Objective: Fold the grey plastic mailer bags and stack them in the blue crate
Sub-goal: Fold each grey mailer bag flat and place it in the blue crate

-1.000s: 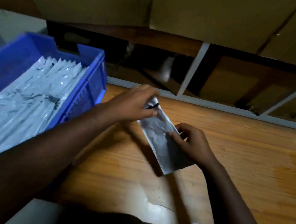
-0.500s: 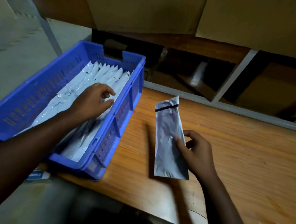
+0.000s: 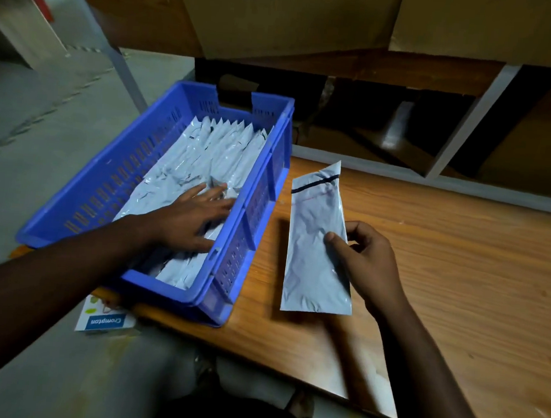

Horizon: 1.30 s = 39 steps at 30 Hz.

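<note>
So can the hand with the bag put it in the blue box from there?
Probably yes: the right hand holds the bag just beside the open-topped crate. Only the left hand, resting on the stack inside, is in the way.

Single head-worn view, wide-angle, looking forward and down.

Set close above both forearms, which enter from the bottom edge. Left hand (image 3: pixel 191 217) left of centre, inside the blue crate (image 3: pixel 113 178); right hand (image 3: pixel 369 264) right of centre, over the wooden table (image 3: pixel 458 287). Beyond the hands, shelving and cardboard boxes (image 3: pixel 281 16) along the top edge. Left of the left hand, concrete floor (image 3: pixel 30 110). Straight edges bowed near the frame borders. No second view to overlap.
</note>
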### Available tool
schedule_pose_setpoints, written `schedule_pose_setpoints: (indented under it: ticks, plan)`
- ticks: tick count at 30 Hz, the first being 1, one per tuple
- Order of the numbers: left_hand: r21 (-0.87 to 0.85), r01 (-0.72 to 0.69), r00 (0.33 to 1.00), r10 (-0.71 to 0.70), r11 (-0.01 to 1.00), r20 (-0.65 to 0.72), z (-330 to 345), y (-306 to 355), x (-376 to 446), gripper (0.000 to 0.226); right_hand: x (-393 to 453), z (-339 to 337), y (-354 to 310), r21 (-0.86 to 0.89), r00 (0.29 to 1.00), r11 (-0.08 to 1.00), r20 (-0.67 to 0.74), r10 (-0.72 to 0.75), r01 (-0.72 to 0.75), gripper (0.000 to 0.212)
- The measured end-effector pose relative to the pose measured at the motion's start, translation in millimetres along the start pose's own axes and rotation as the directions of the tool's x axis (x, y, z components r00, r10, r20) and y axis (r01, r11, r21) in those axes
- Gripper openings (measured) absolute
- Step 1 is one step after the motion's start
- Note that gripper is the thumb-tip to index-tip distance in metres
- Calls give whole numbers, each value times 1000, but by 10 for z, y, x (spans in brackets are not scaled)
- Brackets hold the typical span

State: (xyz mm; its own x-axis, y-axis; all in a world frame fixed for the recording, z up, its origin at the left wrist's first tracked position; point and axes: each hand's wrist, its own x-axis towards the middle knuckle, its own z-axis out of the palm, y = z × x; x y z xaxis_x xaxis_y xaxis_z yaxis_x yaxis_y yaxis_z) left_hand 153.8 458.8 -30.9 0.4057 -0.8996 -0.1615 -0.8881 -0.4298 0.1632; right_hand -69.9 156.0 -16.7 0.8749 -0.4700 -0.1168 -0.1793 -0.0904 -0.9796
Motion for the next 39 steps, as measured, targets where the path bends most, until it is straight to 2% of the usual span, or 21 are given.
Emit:
schedule_pose_setpoints:
  ticks: [3,6,9,12,14,16,19,22,25,27,29,31,34,36,39]
  plan:
    - [1,-161,987,161,987,19,-4,-74,23,71,16,179,-110,54,999,998,16,34,-35,13]
    - [193,-264,964,253,945,77,36,-194,115,74,0,307,-216,113,995,988,2,103,-103,18]
    - [355,-245,970,226,902,93,32,-219,188,98,-63,435,-412,102,991,991,-99,91,-81,25]
    - [447,-329,943,313,832,112,24,-217,290,117,-176,616,-702,80,979,997,-201,36,-20,42]
    - [483,-394,912,400,782,96,31,-237,321,120,-290,762,-940,30,970,999,-243,-26,34,56]
    - [487,-444,871,489,752,38,51,-285,317,113,-393,953,-1197,-56,967,997,-247,-60,47,62]
    - [409,-466,875,478,784,80,-11,-373,313,105,-481,1285,-1405,-280,967,960,-242,-77,6,63]
    - [352,-531,846,507,771,164,-85,-458,373,96,-552,1569,-1467,-497,956,866,-280,-93,-61,67]
    - [336,-542,840,507,770,193,-78,-544,412,106,-527,1881,-1543,-674,958,738,-238,-159,-45,61]
    - [344,-540,841,495,768,217,-63,-555,427,117,-420,2084,-1538,-817,967,575,-176,-184,-40,51]
    - [365,-537,843,487,761,226,-69,-543,451,118,-302,2281,-1489,-911,975,401,-171,-141,-102,48]
    - [360,-526,850,467,771,242,-71,-542,469,113,-228,2460,-1426,-955,982,255,-174,-74,-150,39]
    - [354,-534,844,462,768,272,-70,-598,476,112,-199,2630,-1330,-987,990,78,-138,4,-138,25]
    - [347,-551,834,492,759,249,-66,-653,463,115,-186,2710,-1305,-993,992,12,-119,36,-120,26]
    - [233,-555,826,497,798,267,-155,-698,399,103,-89,2835,-1290,-995,992,14,-102,75,-103,27]
